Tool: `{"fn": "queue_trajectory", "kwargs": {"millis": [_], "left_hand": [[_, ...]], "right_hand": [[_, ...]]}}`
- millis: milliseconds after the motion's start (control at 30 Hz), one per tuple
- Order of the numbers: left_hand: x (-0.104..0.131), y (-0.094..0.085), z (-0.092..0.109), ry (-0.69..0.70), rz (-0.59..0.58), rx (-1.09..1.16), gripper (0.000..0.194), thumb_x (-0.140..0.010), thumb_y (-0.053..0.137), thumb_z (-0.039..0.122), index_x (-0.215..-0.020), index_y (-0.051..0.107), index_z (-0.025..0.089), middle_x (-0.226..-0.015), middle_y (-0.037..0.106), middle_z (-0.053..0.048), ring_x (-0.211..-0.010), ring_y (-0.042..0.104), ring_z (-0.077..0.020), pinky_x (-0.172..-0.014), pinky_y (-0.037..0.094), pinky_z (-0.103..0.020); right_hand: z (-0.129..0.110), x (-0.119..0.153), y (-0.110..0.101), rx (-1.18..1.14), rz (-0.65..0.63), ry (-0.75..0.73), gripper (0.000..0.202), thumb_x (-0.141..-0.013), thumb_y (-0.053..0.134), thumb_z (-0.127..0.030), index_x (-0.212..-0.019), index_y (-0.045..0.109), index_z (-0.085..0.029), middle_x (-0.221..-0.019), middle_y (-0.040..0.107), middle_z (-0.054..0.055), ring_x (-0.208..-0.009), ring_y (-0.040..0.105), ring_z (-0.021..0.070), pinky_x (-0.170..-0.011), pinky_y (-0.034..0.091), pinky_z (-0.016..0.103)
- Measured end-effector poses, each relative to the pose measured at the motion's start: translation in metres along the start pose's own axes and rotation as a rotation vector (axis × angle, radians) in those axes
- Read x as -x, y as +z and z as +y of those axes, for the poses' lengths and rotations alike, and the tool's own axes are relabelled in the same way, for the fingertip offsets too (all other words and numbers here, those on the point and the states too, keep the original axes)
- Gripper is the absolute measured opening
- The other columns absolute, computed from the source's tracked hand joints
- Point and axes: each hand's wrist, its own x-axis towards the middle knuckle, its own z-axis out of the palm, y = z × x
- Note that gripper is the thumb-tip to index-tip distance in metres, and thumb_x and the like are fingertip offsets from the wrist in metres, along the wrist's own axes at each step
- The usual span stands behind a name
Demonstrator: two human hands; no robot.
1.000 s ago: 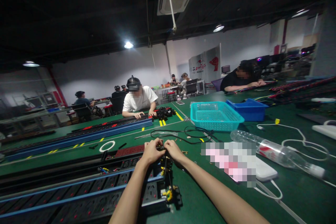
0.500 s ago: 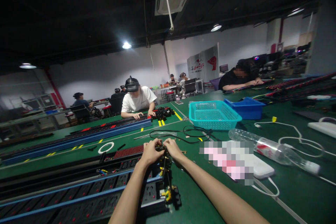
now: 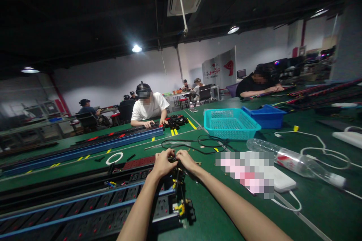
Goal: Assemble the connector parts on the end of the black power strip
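Head view: across a broad green bench (image 3: 216, 214), long black socket strips with blue rails and small red switches (image 3: 104, 200) lie to the person's left, their ends directly before the person. At the nearer ends, brass-coloured terminals with yellow sleeves (image 3: 181, 208) are in place; the farther end is partly hidden by the hands, so whether its fittings are complete cannot be told, and the work there seems unfinished. A turquoise perforated plastic basket (image 3: 232, 134) stands beyond, with clear film-like material near its far rim; the contents of the blue plastic bin (image 3: 273, 120) beside it cannot be made out. A clear capped bottle (image 3: 285, 158) lies on its side, with no liquid discernible. Left hand (image 3: 164, 163) and right hand (image 3: 185, 159) meet over the strip end, fingers curled; each grip looks narrow, but what it pinches, if anything, is hidden.
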Motion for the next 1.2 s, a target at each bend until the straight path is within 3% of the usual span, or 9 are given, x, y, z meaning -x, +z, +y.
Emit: {"fn": "queue_trajectory", "kwargs": {"millis": [167, 367, 467, 567, 700, 867, 1067, 1200], "left_hand": [[-0.001, 0.001, -0.002, 0.017, 0.001, 0.007, 0.018, -0.069, 0.067, 0.024, -0.086, 0.061, 0.021, -0.102, 0.07, -0.002, -0.099, 0.061, -0.0219, -0.088, 0.04, -0.033], [-0.002, 0.001, -0.003, 0.019, 0.009, 0.0, 0.018, -0.069, 0.068, 0.024, -0.085, 0.061, 0.022, -0.104, 0.07, -0.003, -0.101, 0.061, -0.022, -0.089, 0.038, -0.033], [-0.002, 0.001, -0.002, 0.018, 0.011, -0.004, 0.019, -0.07, 0.067, 0.025, -0.088, 0.062, 0.021, -0.1, 0.071, -0.002, -0.097, 0.061, -0.0211, -0.087, 0.038, -0.032], [-0.001, 0.0, -0.001, 0.009, 0.008, -0.012, 0.02, -0.071, 0.067, 0.025, -0.09, 0.062, 0.021, -0.095, 0.07, -0.002, -0.094, 0.061, -0.0204, -0.086, 0.037, -0.032], [0.0, -0.002, 0.002, -0.005, -0.002, -0.02, 0.022, -0.07, 0.067, 0.025, -0.091, 0.063, 0.021, -0.096, 0.07, -0.002, -0.096, 0.06, -0.0212, -0.087, 0.037, -0.032], [0.0, -0.002, 0.002, -0.013, -0.012, -0.009, 0.022, -0.07, 0.068, 0.023, -0.091, 0.062, 0.021, -0.102, 0.07, -0.003, -0.099, 0.06, -0.0215, -0.089, 0.038, -0.032], [-0.001, -0.001, 0.001, 0.004, 0.012, -0.017, 0.018, -0.07, 0.067, 0.025, -0.087, 0.062, 0.02, -0.095, 0.07, -0.002, -0.095, 0.061, -0.0205, -0.085, 0.039, -0.031], [-0.001, -0.001, 0.0, 0.012, 0.014, 0.006, 0.018, -0.069, 0.067, 0.022, -0.086, 0.061, 0.02, -0.1, 0.07, -0.004, -0.099, 0.061, -0.0215, -0.086, 0.04, -0.031]], "right_hand": [[-0.002, 0.002, 0.001, 0.025, -0.003, 0.0, 0.019, -0.082, 0.042, -0.022, -0.08, 0.061, -0.018, -0.096, 0.057, 0.006, -0.098, 0.051, 0.0188, -0.09, 0.037, 0.029], [-0.013, 0.008, -0.001, 0.113, -0.036, -0.035, 0.036, -0.089, 0.035, -0.028, -0.07, 0.063, -0.016, -0.085, 0.064, 0.009, -0.094, 0.054, 0.0212, -0.083, 0.037, 0.029], [-0.015, 0.009, -0.001, 0.124, -0.003, 0.005, 0.042, -0.092, 0.033, -0.036, -0.076, 0.065, -0.015, -0.089, 0.065, 0.011, -0.093, 0.056, 0.0222, -0.082, 0.038, 0.031], [-0.015, 0.009, -0.002, 0.061, 0.026, 0.043, 0.034, -0.09, 0.037, -0.034, -0.087, 0.065, -0.016, -0.098, 0.064, 0.01, -0.098, 0.055, 0.0212, -0.086, 0.038, 0.03], [-0.015, 0.009, -0.003, 0.038, 0.009, 0.043, 0.022, -0.084, 0.044, -0.025, -0.084, 0.065, -0.018, -0.098, 0.062, 0.007, -0.102, 0.054, 0.02, -0.09, 0.037, 0.029], [-0.015, 0.01, -0.004, 0.073, -0.008, -0.009, 0.03, -0.09, 0.041, -0.03, -0.079, 0.066, -0.017, -0.09, 0.065, 0.007, -0.093, 0.056, 0.0199, -0.082, 0.039, 0.028], [-0.01, 0.007, 0.001, 0.101, -0.006, 0.006, 0.042, -0.093, 0.035, -0.035, -0.074, 0.066, -0.015, -0.083, 0.067, 0.009, -0.083, 0.058, 0.0209, -0.076, 0.038, 0.029], [-0.009, 0.004, 0.001, 0.069, 0.007, 0.033, 0.028, -0.089, 0.042, -0.029, -0.084, 0.066, -0.015, -0.095, 0.066, 0.009, -0.092, 0.057, 0.0199, -0.08, 0.039, 0.027]]}}
